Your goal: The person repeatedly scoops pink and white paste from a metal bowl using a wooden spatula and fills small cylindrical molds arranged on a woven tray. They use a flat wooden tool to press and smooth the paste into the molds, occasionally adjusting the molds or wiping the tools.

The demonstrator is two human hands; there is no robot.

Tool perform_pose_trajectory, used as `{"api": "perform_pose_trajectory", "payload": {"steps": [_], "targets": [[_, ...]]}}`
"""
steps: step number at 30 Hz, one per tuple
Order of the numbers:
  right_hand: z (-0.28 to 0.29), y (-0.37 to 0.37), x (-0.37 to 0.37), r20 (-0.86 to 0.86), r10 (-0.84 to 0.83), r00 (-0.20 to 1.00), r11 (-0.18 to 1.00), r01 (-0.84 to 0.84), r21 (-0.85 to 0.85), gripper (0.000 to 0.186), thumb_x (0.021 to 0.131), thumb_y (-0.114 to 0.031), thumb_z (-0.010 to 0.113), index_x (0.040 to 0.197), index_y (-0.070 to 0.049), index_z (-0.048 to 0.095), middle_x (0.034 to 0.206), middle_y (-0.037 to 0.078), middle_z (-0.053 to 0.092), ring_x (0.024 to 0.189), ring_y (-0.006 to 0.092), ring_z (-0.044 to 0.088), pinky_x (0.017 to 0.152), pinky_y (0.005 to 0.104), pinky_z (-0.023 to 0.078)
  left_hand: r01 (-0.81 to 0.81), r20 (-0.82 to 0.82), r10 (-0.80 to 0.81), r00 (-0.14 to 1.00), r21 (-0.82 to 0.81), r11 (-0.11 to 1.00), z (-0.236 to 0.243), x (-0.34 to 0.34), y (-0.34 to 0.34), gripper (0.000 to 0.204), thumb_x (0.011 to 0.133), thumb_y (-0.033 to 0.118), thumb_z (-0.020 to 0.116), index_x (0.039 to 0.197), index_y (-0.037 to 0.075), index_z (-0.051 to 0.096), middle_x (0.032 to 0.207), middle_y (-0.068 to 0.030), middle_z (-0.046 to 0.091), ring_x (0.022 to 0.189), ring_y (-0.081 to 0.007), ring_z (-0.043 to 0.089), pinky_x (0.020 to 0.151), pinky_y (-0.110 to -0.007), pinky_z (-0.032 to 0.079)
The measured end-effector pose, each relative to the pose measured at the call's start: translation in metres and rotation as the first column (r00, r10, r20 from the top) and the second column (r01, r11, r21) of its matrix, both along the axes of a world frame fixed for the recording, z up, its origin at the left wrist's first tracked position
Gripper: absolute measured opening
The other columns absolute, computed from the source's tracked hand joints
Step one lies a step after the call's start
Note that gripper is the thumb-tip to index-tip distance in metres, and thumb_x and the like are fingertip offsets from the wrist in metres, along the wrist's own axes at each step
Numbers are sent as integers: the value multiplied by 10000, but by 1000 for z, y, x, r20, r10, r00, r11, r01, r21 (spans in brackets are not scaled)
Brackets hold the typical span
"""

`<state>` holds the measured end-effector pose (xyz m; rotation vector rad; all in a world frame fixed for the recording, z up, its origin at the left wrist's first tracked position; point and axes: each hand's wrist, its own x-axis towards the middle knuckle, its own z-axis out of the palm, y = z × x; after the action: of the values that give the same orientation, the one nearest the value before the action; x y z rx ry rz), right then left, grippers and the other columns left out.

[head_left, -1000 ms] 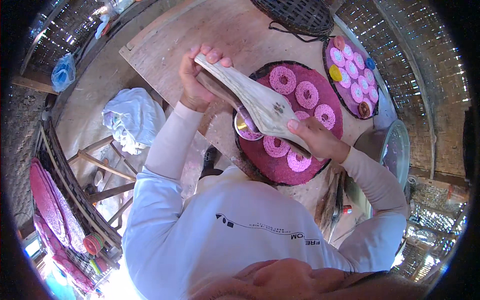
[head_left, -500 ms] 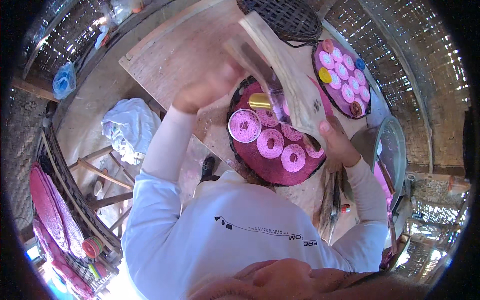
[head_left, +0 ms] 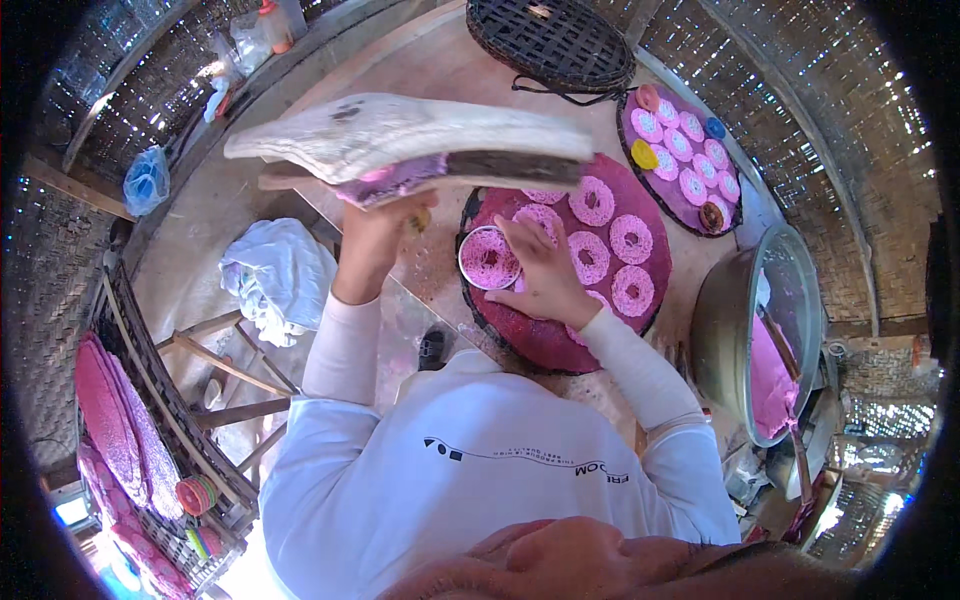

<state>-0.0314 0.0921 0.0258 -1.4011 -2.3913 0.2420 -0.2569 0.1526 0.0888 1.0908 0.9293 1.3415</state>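
My left hand (head_left: 375,225) is closed around the underside of a two-piece wooden press (head_left: 400,130), raised over the table and smeared by motion. Pink dough (head_left: 405,178) shows between its pale upper beam and darker lower one. A small yellowish part by my fingers is hard to make out. My right hand (head_left: 545,280) spans the near-right side of a thin white ring (head_left: 462,255), thumb and fingers at its rim. Inside the ring lies a round of pink dough strands (head_left: 487,262). It rests on a dark red mat on a round woven tray (head_left: 500,330), among several similar rounds (head_left: 591,258).
At the back right lies a second tray (head_left: 700,225) of pink rounds with coloured discs. A dark woven basket (head_left: 550,45) sits behind. To the right stands a large metal pot (head_left: 715,340) with pink dough and a stick. White cloth (head_left: 275,275) hangs at left.
The press has swung left and turned from steep to nearly level. My right hand has let go of its lower end and moved left to the white ring, uncovering more pink rounds.
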Motion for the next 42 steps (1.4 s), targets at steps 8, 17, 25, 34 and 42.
{"api": "perform_pose_trajectory", "payload": {"steps": [8,17,25,34,42], "targets": [[3,1,-8,0,-31,1000,998,31,-48,962,683,-498,656,1395,-47,193,1263,172,455,1251,356,319,1034,572,51,-120,79,122,989,-34,992,-8,-11,3,160,713,29,650,861,17,588,732,-47,589,599,-138,558,511,-257,426],[136,-64,84,-570,-303,763,703,-225,-675,949,668,-247,761,1402,-42,196,1308,125,430,1224,217,394,1043,368,268,-5,-191,-14,981,-97,995,-35,-27,68,191,753,145,630,907,35,598,692,-23,561,571,-115,525,488,-241,409],[55,-216,101,78,-368,926,734,341,-587,707,625,-242,763,1215,-11,450,1224,186,461,1165,334,431,979,384,353,46,-347,-120,930,-215,976,-88,2,153,116,730,138,646,787,47,605,629,-19,540,511,-113,510,442,-245,396],[31,-292,109,53,-957,285,290,947,137,755,661,-261,737,1271,-26,358,1113,184,518,997,374,517,837,426,436,145,-573,-169,802,-88,985,-89,27,168,437,692,190,717,1078,42,573,972,-61,588,869,-175,543,761,-295,434],[-12,-333,109,111,-993,44,58,990,127,778,653,-360,741,1253,-14,386,1048,211,540,932,386,539,772,453,441,313,-822,239,517,441,841,-156,-2,227,623,714,280,683,1243,43,453,1096,-151,571,986,-261,555,839,-365,439]]}}
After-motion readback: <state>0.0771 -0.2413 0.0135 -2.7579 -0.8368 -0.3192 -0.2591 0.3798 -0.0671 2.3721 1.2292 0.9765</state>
